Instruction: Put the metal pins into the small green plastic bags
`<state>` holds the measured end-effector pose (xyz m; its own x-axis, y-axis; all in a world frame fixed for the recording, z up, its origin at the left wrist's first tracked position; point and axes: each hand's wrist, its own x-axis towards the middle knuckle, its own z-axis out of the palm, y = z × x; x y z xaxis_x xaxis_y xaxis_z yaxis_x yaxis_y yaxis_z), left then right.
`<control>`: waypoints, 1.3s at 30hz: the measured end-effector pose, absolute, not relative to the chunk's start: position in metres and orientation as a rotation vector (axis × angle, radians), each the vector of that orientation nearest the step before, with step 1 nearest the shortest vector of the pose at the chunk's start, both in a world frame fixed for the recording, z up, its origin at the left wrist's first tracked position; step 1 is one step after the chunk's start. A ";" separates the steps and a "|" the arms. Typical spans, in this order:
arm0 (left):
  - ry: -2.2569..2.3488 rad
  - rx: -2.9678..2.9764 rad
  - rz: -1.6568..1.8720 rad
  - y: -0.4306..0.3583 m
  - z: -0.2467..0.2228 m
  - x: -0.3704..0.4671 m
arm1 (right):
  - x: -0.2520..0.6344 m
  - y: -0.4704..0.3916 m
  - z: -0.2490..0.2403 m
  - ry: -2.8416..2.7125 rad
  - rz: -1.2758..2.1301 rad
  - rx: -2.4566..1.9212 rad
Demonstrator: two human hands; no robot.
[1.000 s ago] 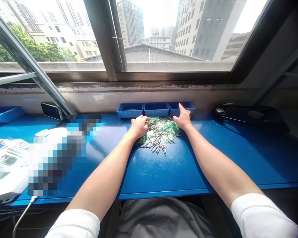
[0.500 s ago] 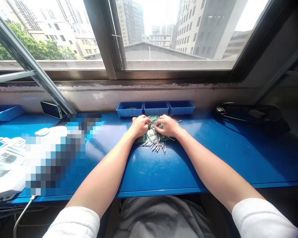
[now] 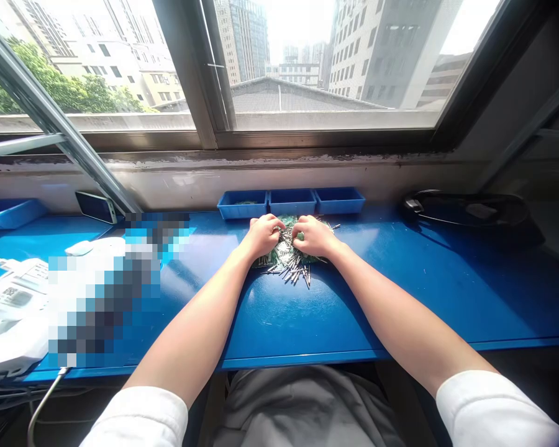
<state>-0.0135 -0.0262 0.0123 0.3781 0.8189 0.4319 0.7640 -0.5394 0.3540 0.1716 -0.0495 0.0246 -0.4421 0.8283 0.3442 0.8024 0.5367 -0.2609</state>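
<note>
Head cam, L to R. Far L: shallow blue plastic tray; boxy white plastic plugs; thin white round cable hanging past the near edge. If my L sleeve snagged it, plugs could get yanked; low risk. Flat dark phone w/ pale rim leans at the back; a bench knock might tip it.

Blue rectangular plastic bin, L of three, holds some green stuff. Near it, my left hand: fingers curled down on L side of heap. Can't tell if tips pinch anything, they're hidden.

Between my hands, on the glossy blue flat tabletop: heap of thin silver metal pins mixed w/ flat shiny green pieces, mat'l unclear. Pins lie crisscross, so lifting one could drag nbrs; ends might prick me. Loose ones on near side could roll if bumped. Matching middle bin just behind.

My right hand: thumb + fingers bent toward each other over R side, green showing in the gap; pinched or not, can't tell. Knuckles might nudge matching R bin. Far R: long black glossy item, mat'l unclear, well apart.
</note>
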 end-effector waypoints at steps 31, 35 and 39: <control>1.389 2.648 0.960 -0.029 0.017 -0.012 | 0.173 -0.040 0.015 -2.037 0.087 -1.122; 1.340 2.643 0.994 -0.031 0.018 -0.010 | 0.175 -0.039 0.015 -2.006 0.110 -1.099; 1.322 2.641 1.064 -0.033 0.018 -0.009 | 0.175 -0.038 0.015 -1.960 0.139 -1.154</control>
